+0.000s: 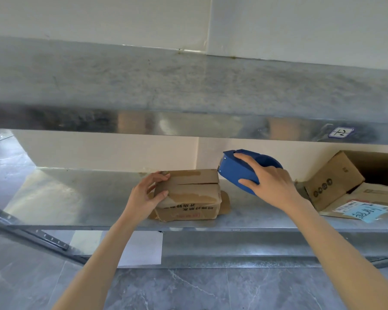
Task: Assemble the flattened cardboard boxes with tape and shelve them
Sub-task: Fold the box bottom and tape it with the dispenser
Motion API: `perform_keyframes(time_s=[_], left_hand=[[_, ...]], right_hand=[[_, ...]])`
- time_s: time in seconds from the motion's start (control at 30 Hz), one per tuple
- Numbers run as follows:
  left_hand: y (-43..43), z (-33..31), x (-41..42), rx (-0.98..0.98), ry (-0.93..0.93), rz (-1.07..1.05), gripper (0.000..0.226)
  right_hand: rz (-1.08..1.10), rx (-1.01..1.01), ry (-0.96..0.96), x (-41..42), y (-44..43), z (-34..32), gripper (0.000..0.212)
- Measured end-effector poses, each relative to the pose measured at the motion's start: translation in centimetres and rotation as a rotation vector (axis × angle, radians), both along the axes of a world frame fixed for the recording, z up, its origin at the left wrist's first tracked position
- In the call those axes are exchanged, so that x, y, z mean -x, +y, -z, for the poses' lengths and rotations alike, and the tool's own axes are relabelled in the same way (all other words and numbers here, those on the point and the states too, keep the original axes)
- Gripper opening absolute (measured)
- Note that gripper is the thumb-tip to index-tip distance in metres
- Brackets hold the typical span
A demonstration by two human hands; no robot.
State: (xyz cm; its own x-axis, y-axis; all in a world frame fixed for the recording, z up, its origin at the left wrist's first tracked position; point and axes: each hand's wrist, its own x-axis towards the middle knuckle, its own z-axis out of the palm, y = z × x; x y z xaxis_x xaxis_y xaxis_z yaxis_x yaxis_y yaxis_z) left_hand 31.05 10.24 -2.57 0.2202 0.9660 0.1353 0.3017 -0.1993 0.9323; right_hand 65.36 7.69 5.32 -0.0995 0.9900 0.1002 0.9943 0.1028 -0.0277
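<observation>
Hiding the left end of the small brown cardboard box (188, 193), the left hand (143, 198) clasps it at frame centre on the grey metal shelf (76, 198). Its long axis runs left-right; the front printing is upside down and illegible. The right hand (273, 184) grasps a blue plastic tape dispenser (231, 173) at the box's upper right corner

Storeroom, metal shelving (255, 220), cardboard boxes (188, 193)
</observation>
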Motion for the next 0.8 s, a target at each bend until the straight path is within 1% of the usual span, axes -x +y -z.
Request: perform_keyframes(time_s=[0.1, 0.23, 0.33, 0.4, 0.53, 0.6, 0.7, 0.8], left_hand=[[0.0, -0.1, -0.2, 0.010, -0.032, 0.007, 0.035], [0.0, 0.1, -0.2, 0.020, -0.052, 0.012, 0.038], [0.0, 0.4, -0.3, 0.020, -0.062, 0.020, 0.037], [0.1, 0.4, -0.3, 0.017, -0.055, 0.025, 0.037], [0.1, 0.3, -0.4, 0.006, -0.060, 0.019, 0.039], [-0.1, 0.2, -0.4, -0.007, -0.066, 0.013, 0.043], [-0.3, 0.1, -0.4, -0.014, -0.093, -0.005, 0.044], [-0.3, 0.1, -0.6, 0.005, -0.101, -0.026, 0.046]], right_hand=[[0.005, -0.002, -0.042, 0.2, -0.1, -0.2, 0.068], [0.033, 0.063, 0.053, -0.1, -0.2, -0.1, 0.069], [0.042, 0.102, 0.069, -0.2, -0.5, -0.1, 0.069], [0.040, 0.102, 0.097, -0.3, -0.9, -0.2, 0.069], [0.048, 0.062, 0.240, -0.5, -1.0, -1.2, 0.068], [-0.010, 0.037, 0.277, 0.7, -1.0, -2.0, 0.068], [-0.140, 0.015, 0.250, 4.2, -0.6, -2.4, 0.069], [-0.256, 0.055, 0.250, 7.9, 0.5, -2.0, 0.069]])
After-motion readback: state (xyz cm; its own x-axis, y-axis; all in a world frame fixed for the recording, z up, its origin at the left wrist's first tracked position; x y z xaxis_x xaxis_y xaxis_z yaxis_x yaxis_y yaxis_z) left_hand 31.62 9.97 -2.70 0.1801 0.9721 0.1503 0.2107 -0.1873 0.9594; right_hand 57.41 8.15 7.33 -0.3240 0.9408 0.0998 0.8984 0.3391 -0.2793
